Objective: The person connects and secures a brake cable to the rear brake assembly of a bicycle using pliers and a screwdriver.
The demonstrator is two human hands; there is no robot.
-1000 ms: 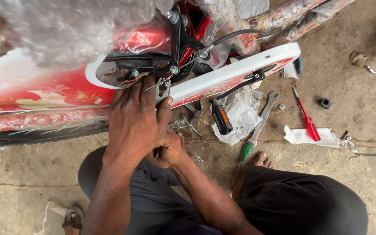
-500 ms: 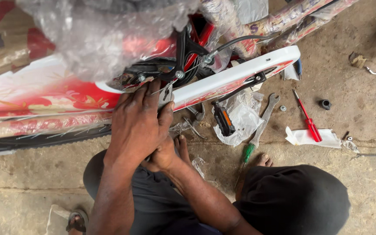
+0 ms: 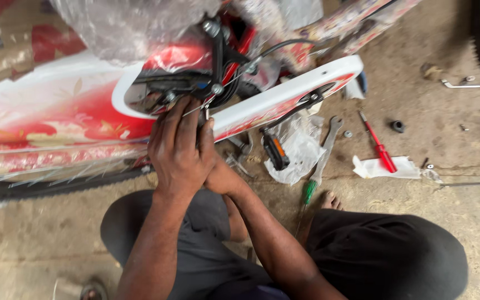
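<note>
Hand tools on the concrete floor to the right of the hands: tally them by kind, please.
Screwdrivers: 2, a red-handled one and a green-handled one
Open-ended spanner: 1
Total: 3

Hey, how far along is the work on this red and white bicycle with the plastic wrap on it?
Looks done: the white and red chain guard sits on the bicycle frame. In hand: both hands, left hand over right hand, press at the black mechanism by the guard. Left, judging by the floor: a black pedal, a grey spanner, a red screwdriver and a green-handled screwdriver lie loose; clear plastic wrap covers the frame.
</note>
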